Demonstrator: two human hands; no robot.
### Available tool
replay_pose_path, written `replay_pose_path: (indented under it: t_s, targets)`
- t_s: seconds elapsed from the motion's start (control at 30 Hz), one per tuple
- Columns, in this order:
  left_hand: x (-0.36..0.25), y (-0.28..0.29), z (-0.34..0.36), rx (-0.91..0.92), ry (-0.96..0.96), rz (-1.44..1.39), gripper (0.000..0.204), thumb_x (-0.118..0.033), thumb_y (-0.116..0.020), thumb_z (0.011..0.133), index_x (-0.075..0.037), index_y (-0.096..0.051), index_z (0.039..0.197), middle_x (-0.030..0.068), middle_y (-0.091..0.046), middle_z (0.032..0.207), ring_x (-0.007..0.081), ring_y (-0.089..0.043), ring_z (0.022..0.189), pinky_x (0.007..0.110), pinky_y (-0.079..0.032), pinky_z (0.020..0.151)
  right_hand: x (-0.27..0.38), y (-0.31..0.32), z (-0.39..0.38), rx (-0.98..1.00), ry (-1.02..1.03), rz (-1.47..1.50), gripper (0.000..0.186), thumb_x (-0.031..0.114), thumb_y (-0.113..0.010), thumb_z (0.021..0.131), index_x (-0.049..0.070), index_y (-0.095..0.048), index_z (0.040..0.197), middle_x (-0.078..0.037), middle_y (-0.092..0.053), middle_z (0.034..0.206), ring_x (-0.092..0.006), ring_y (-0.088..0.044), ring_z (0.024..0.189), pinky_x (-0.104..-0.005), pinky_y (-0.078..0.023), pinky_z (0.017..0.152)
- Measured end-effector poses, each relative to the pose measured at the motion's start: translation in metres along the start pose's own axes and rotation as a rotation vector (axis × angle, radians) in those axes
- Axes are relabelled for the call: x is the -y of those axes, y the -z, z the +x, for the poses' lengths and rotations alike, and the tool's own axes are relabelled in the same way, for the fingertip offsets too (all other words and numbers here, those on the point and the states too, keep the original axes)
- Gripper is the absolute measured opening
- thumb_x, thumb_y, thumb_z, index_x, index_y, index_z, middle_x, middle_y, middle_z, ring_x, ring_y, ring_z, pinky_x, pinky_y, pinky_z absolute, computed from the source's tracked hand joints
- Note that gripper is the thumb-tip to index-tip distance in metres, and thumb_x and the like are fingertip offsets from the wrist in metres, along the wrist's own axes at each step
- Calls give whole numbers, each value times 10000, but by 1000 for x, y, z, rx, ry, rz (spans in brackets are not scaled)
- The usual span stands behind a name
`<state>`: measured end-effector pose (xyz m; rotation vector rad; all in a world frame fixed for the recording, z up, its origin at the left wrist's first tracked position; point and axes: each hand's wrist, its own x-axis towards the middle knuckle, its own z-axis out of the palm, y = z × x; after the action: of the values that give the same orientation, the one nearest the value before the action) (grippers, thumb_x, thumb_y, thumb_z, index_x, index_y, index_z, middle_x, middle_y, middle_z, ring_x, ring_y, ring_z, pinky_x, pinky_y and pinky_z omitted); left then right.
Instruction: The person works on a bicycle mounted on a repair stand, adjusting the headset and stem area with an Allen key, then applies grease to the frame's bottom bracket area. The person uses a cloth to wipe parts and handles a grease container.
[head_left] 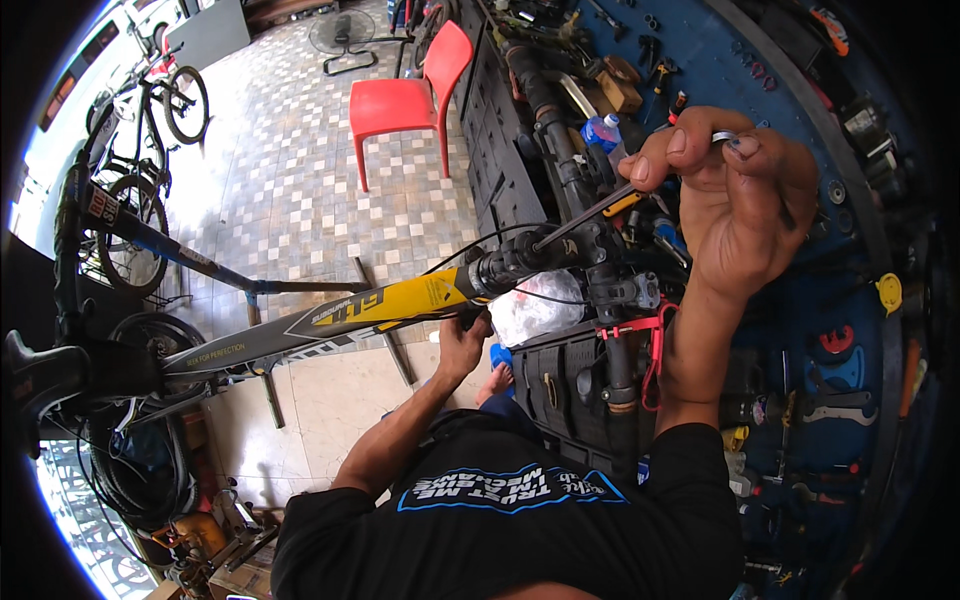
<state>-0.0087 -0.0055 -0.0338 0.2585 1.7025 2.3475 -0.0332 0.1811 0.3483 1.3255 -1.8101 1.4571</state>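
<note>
A grey, black and yellow bicycle frame (390,306) stretches across the middle, its stem (598,243) and handlebar (618,365) to the right. Raised above the stem, my right hand (735,190) pinches a hex key (590,218) near its bent end. The key's long shaft slants down to the top of the steering column, where its tip is hidden. My left hand (463,345) is curled against the underside of the frame, close to the head tube. What its fingers close on is hidden by the frame.
A blue tool board (800,100) with several tools lines the right side. Beyond the frame stand a red chair (400,112) and a floor fan (343,40). Other bicycles (140,150) are at the far left. A clear plastic bag (540,305) lies beneath the stem.
</note>
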Motion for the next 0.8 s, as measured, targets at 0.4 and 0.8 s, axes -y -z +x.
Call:
replay_pose_path:
  t_s: [0.4, 0.8]
  targets:
    - [-5, -2, -1, 4, 2, -20, 113, -88, -593, 1008, 21, -622, 1014, 30, -640, 820, 115, -586, 747, 294, -493, 688, 24, -55, 7, -290, 27, -618, 145, -81, -465, 1013, -110, -586, 1087, -316, -662, 953, -342, -726, 758, -451, -672, 688]
    - [-4, 1, 3, 24, 40, -37, 159, -134, -653, 987, 21, -649, 1023, 38, -688, 866, 116, -637, 773, 299, -528, 707, 24, -46, 5, -226, 27, -577, 187, -32, -431, 1055, -99, -568, 1163, -264, -662, 1044, -294, -727, 823, -454, -672, 746]
